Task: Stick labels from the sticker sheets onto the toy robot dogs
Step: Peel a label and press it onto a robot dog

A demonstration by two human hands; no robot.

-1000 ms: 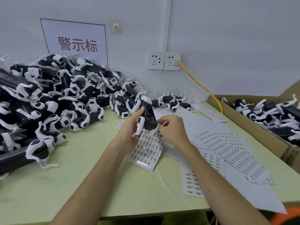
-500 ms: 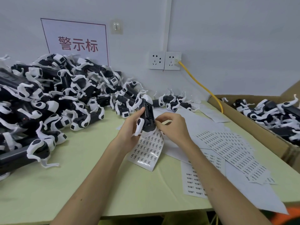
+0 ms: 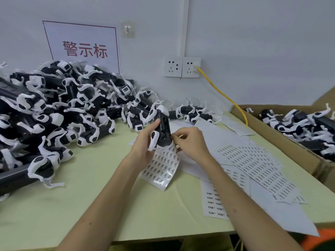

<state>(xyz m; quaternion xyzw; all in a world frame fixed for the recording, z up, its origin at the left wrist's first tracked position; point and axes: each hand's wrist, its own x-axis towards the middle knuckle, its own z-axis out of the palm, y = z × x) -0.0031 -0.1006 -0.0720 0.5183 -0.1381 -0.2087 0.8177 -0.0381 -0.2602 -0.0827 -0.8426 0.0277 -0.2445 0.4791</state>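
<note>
Left hand (image 3: 145, 143) is holding one toy dog (image 3: 163, 127) up above the table (image 3: 90, 205), grip clamped round its black body, thumb on top. Right hand (image 3: 192, 142) is pinching at the dog's side, fingertips together on what is probably a label (too small to confirm). A thin tan sliver is sticking out of that grip and I can't tell what it is. A sticker sheet (image 3: 161, 169) is hanging curled under the dog, apparently trapped by the left fingers.

Risks, my read:
- The label could be going on crooked or creased if the dog is twisting in the left grip while the right is pressing.
- The label could be folding onto a fingertip instead of the plastic.
- The dangling sheet is brushing near the table and could be slipping out or catching a sticky edge.
- The dog's thin white legs are sitting right by the fingers (easy to snag).
- Loose sheets (image 3: 257, 163) are overlapping toward the table edge, so a sweeping forearm could be pushing them off.

Writing: the wall sign (image 3: 85, 49) is showing "警示标" in red. Print on the sheets is too small to read. No brand is showing.
</note>
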